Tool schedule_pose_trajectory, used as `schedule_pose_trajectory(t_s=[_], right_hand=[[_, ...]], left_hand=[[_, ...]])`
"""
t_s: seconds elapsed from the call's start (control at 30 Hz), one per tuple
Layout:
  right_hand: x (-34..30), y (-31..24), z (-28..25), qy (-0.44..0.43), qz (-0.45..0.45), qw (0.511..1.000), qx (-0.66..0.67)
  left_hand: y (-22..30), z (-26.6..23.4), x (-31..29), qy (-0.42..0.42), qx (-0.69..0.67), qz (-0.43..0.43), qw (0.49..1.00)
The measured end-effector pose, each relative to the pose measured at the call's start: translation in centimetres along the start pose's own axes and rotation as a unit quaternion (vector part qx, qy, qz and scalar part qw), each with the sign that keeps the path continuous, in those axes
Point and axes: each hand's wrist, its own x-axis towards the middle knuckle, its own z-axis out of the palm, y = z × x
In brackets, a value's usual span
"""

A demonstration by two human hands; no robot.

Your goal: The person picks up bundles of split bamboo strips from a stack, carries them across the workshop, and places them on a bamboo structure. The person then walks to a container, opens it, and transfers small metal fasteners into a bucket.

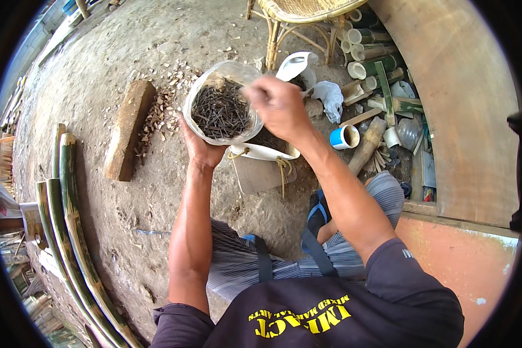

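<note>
A translucent plastic tub (235, 71) is tilted toward me, with a heap of thin, dark nails (219, 110) inside it. My left hand (198, 144) grips the tub from below at its near left side, the thumb up along the wall. Over the tub's right rim is my right hand (277, 107), blurred by motion, its fingers curled in; whatever they hold cannot be made out. Under the tub stands a white container (260, 152) with yellow rope handles, holding more dark bits. Just beyond my right hand is a cut white jug (298, 65).
A wooden block (129, 130) lies on the dirt floor beside scattered wood chips (162, 104). Long bamboo poles (78, 232) are at the left. A rattan chair (307, 10), cut bamboo pieces (368, 52), a blue-and-white cup (344, 137) and a plywood sheet (458, 104) are at the right.
</note>
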Motion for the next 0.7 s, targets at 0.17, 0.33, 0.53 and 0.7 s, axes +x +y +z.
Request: schedule_pose_trajectory(t_s=[0.17,0.33,0.53,0.7], right_hand=[[2.4,-1.1,3.1,-0.257,-0.109,0.934,-0.225],[2.9,-0.6,1.8,-0.397,-0.038,0.894,-0.206],[2.5,0.3,-0.4,-0.496,-0.034,0.848,-0.182],[0.8,0.4,0.5,-0.456,-0.081,0.860,-0.216]], left_hand=[[-0.4,0.3,-0.1,-0.040,-0.015,-0.065,0.997],[-0.6,0.5,-0.7,-0.049,0.056,-0.103,0.992],[-1.0,0.2,-0.6,-0.051,0.059,-0.138,0.987],[-0.9,-0.1,-0.6,-0.070,0.058,-0.141,0.986]])
